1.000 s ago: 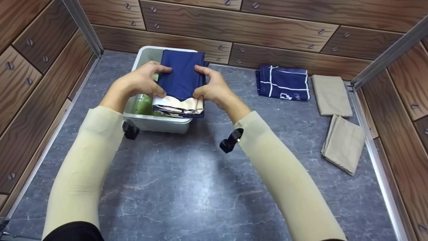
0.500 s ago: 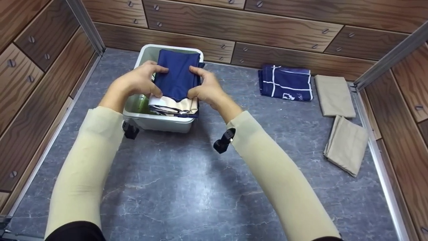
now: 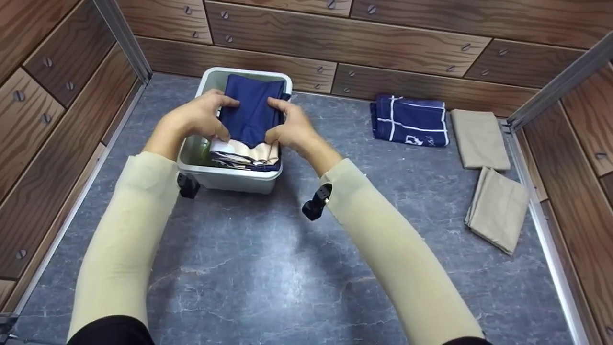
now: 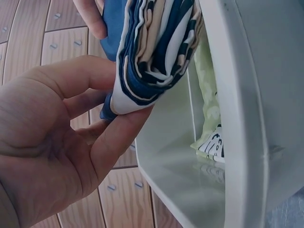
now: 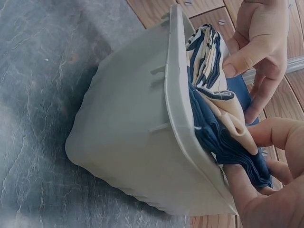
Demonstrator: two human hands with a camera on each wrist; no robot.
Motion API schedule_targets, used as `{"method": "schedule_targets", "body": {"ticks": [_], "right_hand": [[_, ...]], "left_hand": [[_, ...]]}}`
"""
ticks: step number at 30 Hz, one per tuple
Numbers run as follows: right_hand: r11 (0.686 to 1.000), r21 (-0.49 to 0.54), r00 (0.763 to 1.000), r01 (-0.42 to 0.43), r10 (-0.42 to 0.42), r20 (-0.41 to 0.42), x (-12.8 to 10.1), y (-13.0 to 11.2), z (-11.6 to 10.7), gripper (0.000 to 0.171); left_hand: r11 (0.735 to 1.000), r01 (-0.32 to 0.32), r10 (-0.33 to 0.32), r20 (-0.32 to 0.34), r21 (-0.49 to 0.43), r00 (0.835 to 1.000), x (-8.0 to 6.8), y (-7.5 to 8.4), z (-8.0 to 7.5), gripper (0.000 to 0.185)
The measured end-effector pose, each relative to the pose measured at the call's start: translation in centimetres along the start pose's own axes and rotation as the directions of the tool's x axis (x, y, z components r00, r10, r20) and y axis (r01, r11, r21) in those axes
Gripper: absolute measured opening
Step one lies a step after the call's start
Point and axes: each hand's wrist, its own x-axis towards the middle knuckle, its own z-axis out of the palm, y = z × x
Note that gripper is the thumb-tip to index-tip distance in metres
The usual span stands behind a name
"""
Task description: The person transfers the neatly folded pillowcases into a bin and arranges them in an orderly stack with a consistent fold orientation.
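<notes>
Both hands hold a stack of folded cloths [image 3: 250,125], navy on top with cream and white layers beneath, at the mouth of a pale grey plastic bin [image 3: 230,178]. My left hand [image 3: 198,117] grips the stack's left edge, thumb on top and fingers beneath [image 4: 118,137]. On the opposite edge my right hand [image 3: 289,127] pinches the cloth stack [image 5: 221,118] against the bin's rim [image 5: 178,104]. A light green item [image 4: 209,85] lies inside the bin [image 4: 247,118].
On the grey marble-pattern floor to the right lie a folded navy cloth with white lines [image 3: 409,120] and two folded beige cloths [image 3: 479,138] [image 3: 498,207]. Wood-panel walls with metal corner rails enclose the floor on three sides.
Both hands have lowered the cloth stack a little deeper into the bin and drawn closer together; the folded cloths on the floor have not moved.
</notes>
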Motion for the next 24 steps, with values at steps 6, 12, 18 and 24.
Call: {"method": "schedule_targets", "body": {"ticks": [6, 12, 18, 24], "right_hand": [[0.993, -0.12, 1.0, -0.011, 0.009, -0.021, 0.1, -0.1, 0.6, 0.095], [0.991, -0.129, 0.999, -0.026, 0.022, -0.027, 0.3, -0.3, 1.1, 0.095], [0.985, -0.172, 0.999, -0.022, 0.017, -0.027, 0.4, -0.5, 1.5, 0.095], [0.975, -0.222, 0.999, -0.024, 0.015, -0.041, 0.6, -0.6, 1.9, 0.094]], "left_hand": [[1.0, 0.002, -0.002, -0.002, 0.014, 1.0, 0.1, -0.2, 0.1, 0.087], [1.0, -0.001, 0.001, -0.013, 0.031, 1.0, 0.2, -0.5, 0.1, 0.087], [0.998, -0.022, 0.024, -0.028, 0.063, 0.999, 0.3, -0.8, 0.0, 0.087], [0.997, -0.018, 0.02, -0.027, 0.075, 0.999, 0.4, -0.8, 0.1, 0.086]]}}
